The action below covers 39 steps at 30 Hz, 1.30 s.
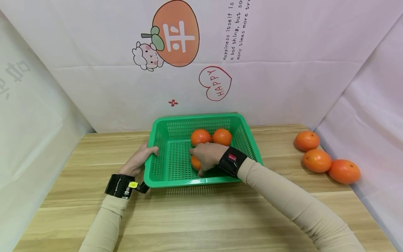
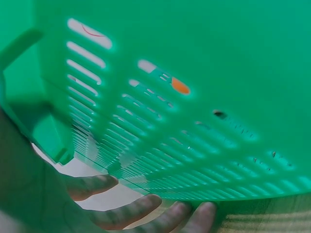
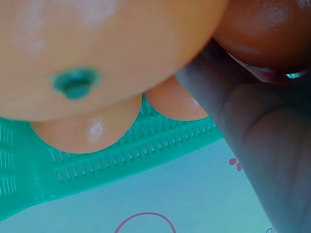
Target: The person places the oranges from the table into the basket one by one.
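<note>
A green plastic basket (image 1: pixel 173 183) with slotted walls stands on the wooden table. My left hand (image 1: pixel 138 157) grips its left side, thumb over the rim; the left wrist view shows the other fingers (image 2: pixel 131 211) along the outside. Inside the basket, my right hand (image 1: pixel 208 154) reaches down with its fingers around an orange (image 1: pixel 195 163), which it partly covers. Two more oranges, one left (image 1: pixel 200 136) and one right (image 1: pixel 222 137), lie by the back wall. Close to the right wrist camera is another orange (image 3: pixel 112 43) with a green stem spot, hidden from the head view.
Three oranges (image 1: pixel 317 160) lie in a slanting row at the table's right side. White printed cloth (image 1: pixel 267 87) hangs behind the table and along both sides. The basket's back rim is close to the rear cloth.
</note>
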Each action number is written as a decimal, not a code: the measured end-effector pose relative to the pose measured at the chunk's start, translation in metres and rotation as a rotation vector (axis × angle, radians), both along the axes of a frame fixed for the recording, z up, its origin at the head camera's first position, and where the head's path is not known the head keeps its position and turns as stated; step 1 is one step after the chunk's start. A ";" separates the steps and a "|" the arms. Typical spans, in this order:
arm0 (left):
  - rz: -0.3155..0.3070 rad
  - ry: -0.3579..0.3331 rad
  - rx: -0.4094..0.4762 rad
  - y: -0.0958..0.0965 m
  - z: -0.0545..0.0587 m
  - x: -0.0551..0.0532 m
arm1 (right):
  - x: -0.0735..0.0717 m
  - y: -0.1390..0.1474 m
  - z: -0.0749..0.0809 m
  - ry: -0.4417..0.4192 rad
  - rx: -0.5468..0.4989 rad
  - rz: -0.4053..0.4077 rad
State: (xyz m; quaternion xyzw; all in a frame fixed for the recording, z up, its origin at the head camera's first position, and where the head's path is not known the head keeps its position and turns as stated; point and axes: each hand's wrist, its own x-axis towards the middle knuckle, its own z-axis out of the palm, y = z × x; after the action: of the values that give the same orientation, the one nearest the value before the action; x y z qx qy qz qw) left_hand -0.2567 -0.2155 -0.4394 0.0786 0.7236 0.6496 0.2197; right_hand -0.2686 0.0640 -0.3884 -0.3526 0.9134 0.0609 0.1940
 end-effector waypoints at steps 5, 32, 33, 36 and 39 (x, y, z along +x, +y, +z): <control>0.003 -0.006 0.003 0.001 0.000 0.000 | 0.001 0.001 0.002 0.034 -0.018 0.023; 0.027 -0.021 -0.031 0.002 0.001 -0.001 | 0.017 0.018 0.039 0.080 -0.193 -0.020; 0.028 -0.023 -0.031 0.002 0.001 -0.001 | 0.018 0.019 0.041 0.077 -0.204 -0.026; 0.032 -0.025 -0.032 0.003 0.001 -0.001 | 0.020 0.023 0.048 0.074 -0.236 -0.036; 0.033 -0.023 -0.029 0.003 0.001 -0.001 | 0.023 0.027 0.056 0.077 -0.277 -0.049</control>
State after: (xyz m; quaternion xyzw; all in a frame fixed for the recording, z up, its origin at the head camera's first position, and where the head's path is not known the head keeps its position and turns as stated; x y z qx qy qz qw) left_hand -0.2576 -0.2124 -0.4384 0.0563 0.7315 0.6434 0.2184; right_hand -0.2456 0.0912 -0.3321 -0.3509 0.9282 -0.0568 0.1097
